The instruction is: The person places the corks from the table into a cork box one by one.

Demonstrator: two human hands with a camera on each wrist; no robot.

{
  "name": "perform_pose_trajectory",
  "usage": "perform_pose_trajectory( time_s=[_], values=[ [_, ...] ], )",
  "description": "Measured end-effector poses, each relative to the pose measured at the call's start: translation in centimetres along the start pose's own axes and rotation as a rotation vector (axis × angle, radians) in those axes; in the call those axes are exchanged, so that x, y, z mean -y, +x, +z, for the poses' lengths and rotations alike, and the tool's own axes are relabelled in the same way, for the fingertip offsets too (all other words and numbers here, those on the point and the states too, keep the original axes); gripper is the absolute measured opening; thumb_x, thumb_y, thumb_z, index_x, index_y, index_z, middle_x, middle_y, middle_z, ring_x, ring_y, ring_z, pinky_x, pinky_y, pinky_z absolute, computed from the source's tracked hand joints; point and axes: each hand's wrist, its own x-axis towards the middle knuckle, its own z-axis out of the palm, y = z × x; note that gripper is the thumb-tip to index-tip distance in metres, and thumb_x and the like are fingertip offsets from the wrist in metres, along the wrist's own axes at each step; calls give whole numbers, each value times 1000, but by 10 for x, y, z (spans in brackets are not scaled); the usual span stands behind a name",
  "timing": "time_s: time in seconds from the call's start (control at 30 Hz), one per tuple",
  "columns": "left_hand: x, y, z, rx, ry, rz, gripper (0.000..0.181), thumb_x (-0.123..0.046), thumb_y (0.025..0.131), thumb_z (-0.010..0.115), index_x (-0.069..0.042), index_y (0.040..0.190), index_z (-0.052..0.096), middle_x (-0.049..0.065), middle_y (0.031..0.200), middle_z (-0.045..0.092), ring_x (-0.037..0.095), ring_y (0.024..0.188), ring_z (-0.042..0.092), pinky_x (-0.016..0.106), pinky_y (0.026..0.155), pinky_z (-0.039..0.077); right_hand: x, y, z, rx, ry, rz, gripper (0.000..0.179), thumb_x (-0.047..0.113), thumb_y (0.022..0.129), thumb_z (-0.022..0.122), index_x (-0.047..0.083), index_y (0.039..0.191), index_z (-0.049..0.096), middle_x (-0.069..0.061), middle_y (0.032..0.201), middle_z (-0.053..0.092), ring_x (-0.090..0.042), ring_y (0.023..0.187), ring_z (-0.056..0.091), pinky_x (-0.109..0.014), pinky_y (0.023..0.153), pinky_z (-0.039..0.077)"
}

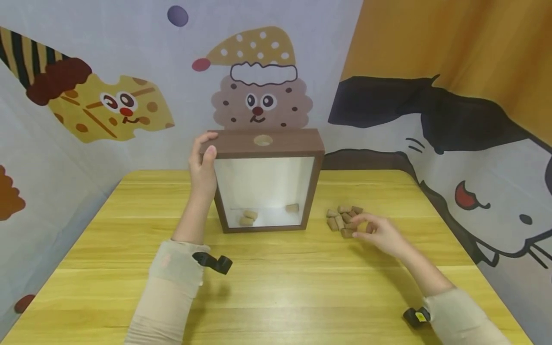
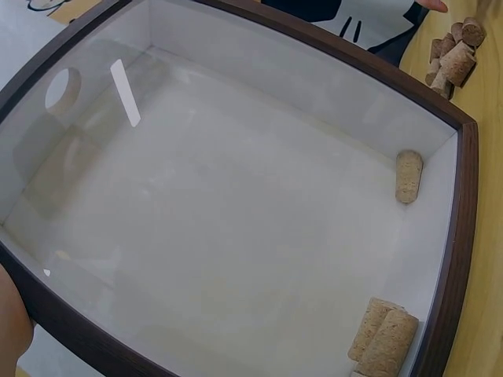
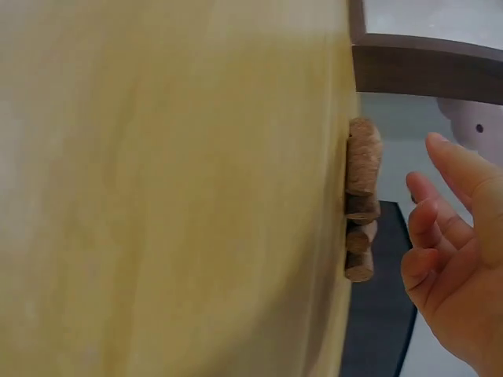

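Observation:
A brown shadow box [image 1: 233, 143] with a clear front and a round hole in its top stands upright on the table. My left hand [image 1: 202, 167] grips its upper left corner, thumb on the front edge and fingers over the top and side. Through the front, wine corks [image 1: 247, 221] show at the bottom left, with a lone cork [image 2: 409, 177] by the other side. My right hand [image 1: 384, 235] hovers at a small pile of corks [image 1: 339, 222] right of the box. In the right wrist view its thumb and fingers are apart, nothing between them, beside the corks [image 3: 363, 157].
The wood-grain table [image 1: 276, 287] reaches back to a cartoon-printed cloth [image 1: 164, 57] that hangs behind the box and along the sides. Black wrist cameras [image 1: 213, 262] are strapped to both forearms.

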Motion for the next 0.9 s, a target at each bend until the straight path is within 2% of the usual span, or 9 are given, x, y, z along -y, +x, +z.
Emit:
perform_pose_trajectory(
  time_s=[0.17, 0.43, 0.57, 0.8, 0.9],
  values=[
    [0, 0, 0, -9, 9, 5, 53, -30, 87, 47, 13, 118, 48, 25, 129, 50, 24, 130, 36, 41, 105, 20, -12, 5, 4, 30, -9, -23, 29, 14, 83, 74, 11, 111, 67, -5, 104, 66, -13, 58, 48, -26, 47, 41],
    [1, 1, 0, -1, 12, 6, 53, -30, 88, 48, 12, 119, 48, 16, 128, 53, 23, 131, 35, 41, 106, 20, -18, 9, 9, 63, -67, -17, 29, 9, 81, 75, 10, 109, 67, -1, 95, 65, -11, 53, 45, -26, 46, 41],
    [2, 1, 0, 5, 10, 8, 53, -31, 88, 48, 12, 119, 48, 14, 128, 52, 23, 132, 34, 41, 107, 18, -19, 8, 12, 60, -129, -40, 30, 9, 80, 75, 11, 109, 68, -1, 98, 66, -10, 56, 46, -27, 50, 42],
    [1, 1, 0, 4, 12, 17, 54, -32, 89, 49, 12, 119, 47, 17, 128, 52, 24, 132, 34, 42, 107, 18, -20, 8, 15, 47, -162, -61, 30, 9, 82, 74, 11, 111, 68, 1, 100, 66, -10, 67, 51, -27, 59, 45],
    [0, 1, 0, 0, 14, 15, 55, -34, 88, 49, 12, 118, 48, 20, 128, 52, 24, 131, 35, 42, 107, 18, -20, 7, 15, 43, -150, -62, 30, 10, 83, 73, 10, 113, 68, 1, 100, 66, -11, 66, 50, -27, 58, 45]
  ],
)
